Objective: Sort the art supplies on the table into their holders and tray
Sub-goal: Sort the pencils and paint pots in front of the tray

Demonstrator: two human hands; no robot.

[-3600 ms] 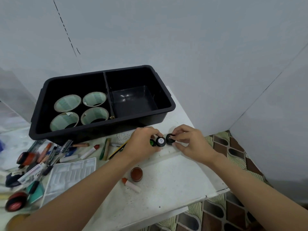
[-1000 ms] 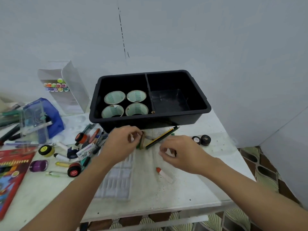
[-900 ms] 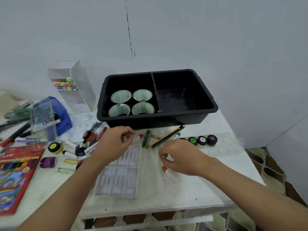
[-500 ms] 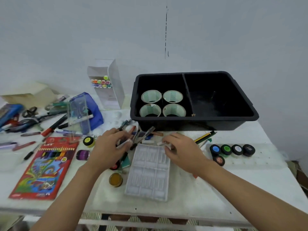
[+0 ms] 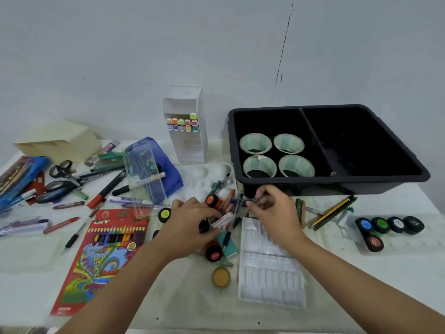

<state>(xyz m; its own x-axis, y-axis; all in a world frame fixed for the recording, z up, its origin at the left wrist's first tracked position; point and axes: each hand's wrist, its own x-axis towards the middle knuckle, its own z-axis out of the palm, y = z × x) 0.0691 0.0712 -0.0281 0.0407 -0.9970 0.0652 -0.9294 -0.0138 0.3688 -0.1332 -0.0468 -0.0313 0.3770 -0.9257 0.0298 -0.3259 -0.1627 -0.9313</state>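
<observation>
White surface (image 5: 168, 297) is carrying a heap of pens (image 5: 232, 208) lying between both hands, most shafts pointing away toward the black tray (image 5: 337, 186). Right hand (image 5: 274, 213) is pinching a thin dark pen (image 5: 254, 200), seemingly crosswise. The cup holders (image 5: 258, 166) are sitting just beyond those fingers, nearer them than the left hand (image 5: 190, 225), whose fingers are curling into the heap; whether they are gripping anything I cannot tell.

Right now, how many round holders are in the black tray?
4 holders, all in the tray's left compartment: two at the back, two in front. None look hidden.
</observation>
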